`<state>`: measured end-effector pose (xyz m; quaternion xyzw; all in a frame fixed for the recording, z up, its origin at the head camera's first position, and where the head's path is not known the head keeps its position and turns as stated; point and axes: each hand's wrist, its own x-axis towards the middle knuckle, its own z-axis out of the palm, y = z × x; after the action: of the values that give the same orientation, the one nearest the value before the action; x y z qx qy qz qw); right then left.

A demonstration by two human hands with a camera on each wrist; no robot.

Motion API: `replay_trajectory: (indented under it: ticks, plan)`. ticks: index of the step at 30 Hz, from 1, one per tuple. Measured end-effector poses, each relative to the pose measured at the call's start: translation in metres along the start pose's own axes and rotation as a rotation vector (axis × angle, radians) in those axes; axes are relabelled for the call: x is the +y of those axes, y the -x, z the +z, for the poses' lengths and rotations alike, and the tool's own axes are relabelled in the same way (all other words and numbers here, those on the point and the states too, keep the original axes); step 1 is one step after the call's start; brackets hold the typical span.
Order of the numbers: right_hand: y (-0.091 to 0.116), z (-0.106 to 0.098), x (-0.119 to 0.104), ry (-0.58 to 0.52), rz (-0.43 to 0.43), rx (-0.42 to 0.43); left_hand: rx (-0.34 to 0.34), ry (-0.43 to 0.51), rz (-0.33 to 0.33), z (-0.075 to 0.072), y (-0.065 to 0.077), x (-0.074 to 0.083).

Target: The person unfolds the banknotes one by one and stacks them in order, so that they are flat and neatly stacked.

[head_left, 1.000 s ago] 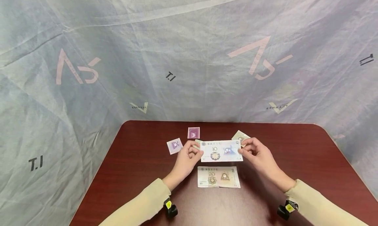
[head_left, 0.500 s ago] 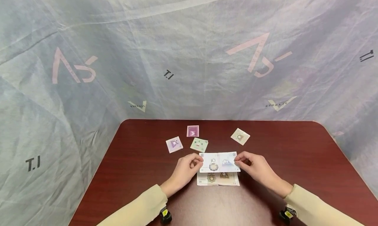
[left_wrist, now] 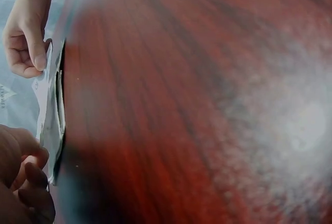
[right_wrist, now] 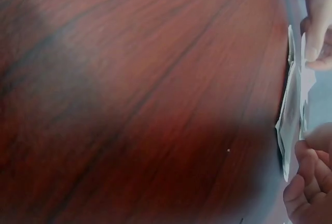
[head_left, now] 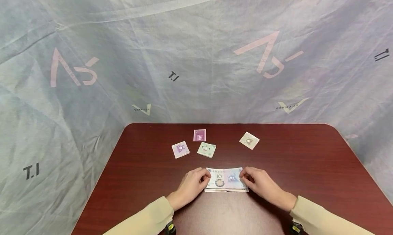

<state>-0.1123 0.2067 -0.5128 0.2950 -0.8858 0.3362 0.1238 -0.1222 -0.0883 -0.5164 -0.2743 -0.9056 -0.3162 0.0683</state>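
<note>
A pale blue play banknote marked 10 (head_left: 223,179) spans the space between both hands, with a crease down its middle. My left hand (head_left: 192,185) pinches its left end between thumb and fingers; my right hand (head_left: 263,187) pinches the right end. Close under it lies a 20 banknote stack (head_left: 227,190), mostly covered, with only its front edge and right corner showing in the head view. From the right wrist view, the lower stack (right_wrist: 290,105) and the held note appear edge-on with a narrow gap between them.
Behind the hands on the dark red table (head_left: 147,180) lie folded notes: a purple one (head_left: 180,149), a magenta one (head_left: 200,135), a green one (head_left: 206,149) and a beige one (head_left: 249,140). A grey printed cloth (head_left: 196,57) hangs around the table's back and sides.
Both hands have brought the 10 banknote down and towards the body, from above the table's middle to over the 20 stack. The folded green and beige notes behind it came fully into view.
</note>
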Motion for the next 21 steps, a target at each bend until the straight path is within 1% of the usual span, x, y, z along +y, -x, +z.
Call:
replay_trajectory:
  ticks: [6, 12, 18, 21]
  plan:
    - [0.0021, 0.0044, 0.0004, 0.009, 0.022, -0.041, -0.031, -0.071, -0.043, 0.0028, 0.0029, -0.0023]
    - [0.0015, 0.0056, 0.001, 0.011, 0.031, -0.058, -0.04, -0.103, -0.025, 0.0045, 0.0005, -0.0029]
    - [-0.0005, 0.0057, -0.0011, 0.06, 0.052, -0.095, -0.074, -0.132, -0.028, 0.0055, -0.0007, -0.0037]
    - [0.0008, 0.006, -0.0022, 0.082, 0.059, -0.107, -0.077, -0.154, -0.024, 0.0062, 0.0002, -0.0033]
